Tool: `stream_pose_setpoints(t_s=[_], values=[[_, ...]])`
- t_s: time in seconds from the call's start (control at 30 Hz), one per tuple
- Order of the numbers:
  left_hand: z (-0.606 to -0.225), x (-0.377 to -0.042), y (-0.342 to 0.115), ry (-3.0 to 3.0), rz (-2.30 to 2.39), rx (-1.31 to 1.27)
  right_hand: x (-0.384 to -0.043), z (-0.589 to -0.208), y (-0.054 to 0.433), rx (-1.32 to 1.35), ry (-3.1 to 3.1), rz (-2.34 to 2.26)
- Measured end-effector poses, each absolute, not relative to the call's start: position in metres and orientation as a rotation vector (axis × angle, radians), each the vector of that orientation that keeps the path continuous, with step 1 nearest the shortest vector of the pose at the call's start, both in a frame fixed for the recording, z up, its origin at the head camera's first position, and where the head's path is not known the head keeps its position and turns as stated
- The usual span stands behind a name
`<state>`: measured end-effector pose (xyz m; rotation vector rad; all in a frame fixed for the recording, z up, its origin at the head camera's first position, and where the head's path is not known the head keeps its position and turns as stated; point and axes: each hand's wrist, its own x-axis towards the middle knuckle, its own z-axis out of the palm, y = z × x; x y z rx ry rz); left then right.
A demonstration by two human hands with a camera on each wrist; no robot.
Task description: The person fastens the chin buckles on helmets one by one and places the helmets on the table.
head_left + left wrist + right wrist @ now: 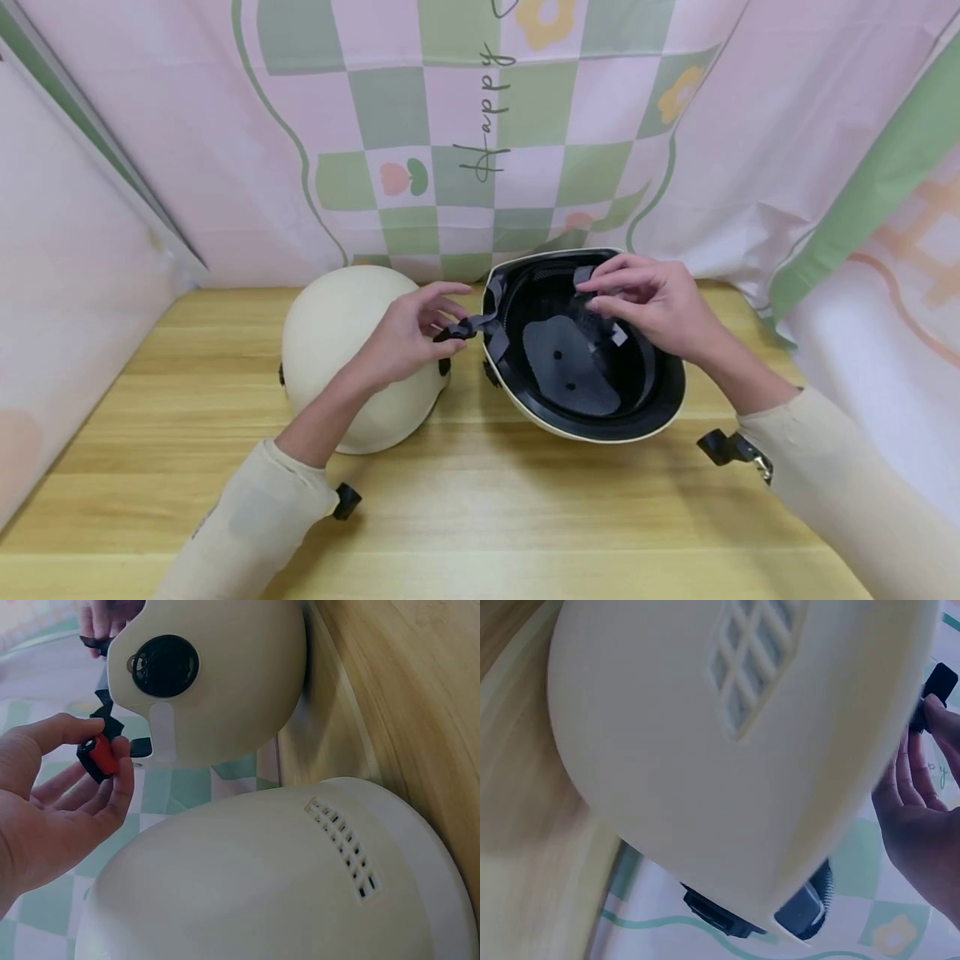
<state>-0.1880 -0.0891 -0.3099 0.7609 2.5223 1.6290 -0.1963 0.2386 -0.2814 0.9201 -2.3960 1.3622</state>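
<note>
An upturned cream helmet (540, 421) lies on the table with its black lining facing up. My left hand (408, 333) pinches a black buckle with a red button (101, 756) between thumb and fingers, at the end of the grey chin strap (489, 319) on the helmet's left side. Over the opening, my right hand (648, 304) pinches the other strap's black end piece (939, 682) with thumb and fingers. The two strap ends are apart. Beside my left hand sits a second cream helmet (337, 333), dome up, partly hidden behind the hand and wrist.
Both helmets rest on a wooden table (465, 500), near its back edge. A checked pink and green curtain (465, 167) hangs right behind them. White fabric (82, 275) borders the left side, and a green-edged curtain (862, 192) the right.
</note>
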Motion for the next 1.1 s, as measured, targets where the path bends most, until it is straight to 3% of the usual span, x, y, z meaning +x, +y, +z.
stream_pose_setpoints(t_s=[0.43,1.1], values=[[-0.3080,-0.1864,-0.0881,2.491,1.719,0.786,-0.1977,-0.2763,0.2358,1.161,-2.216,1.432],[-0.3071,-0.1836,-0.0843,2.504,2.069,0.843,-0.1920,-0.2814,0.2295,1.129,-2.267,1.433]])
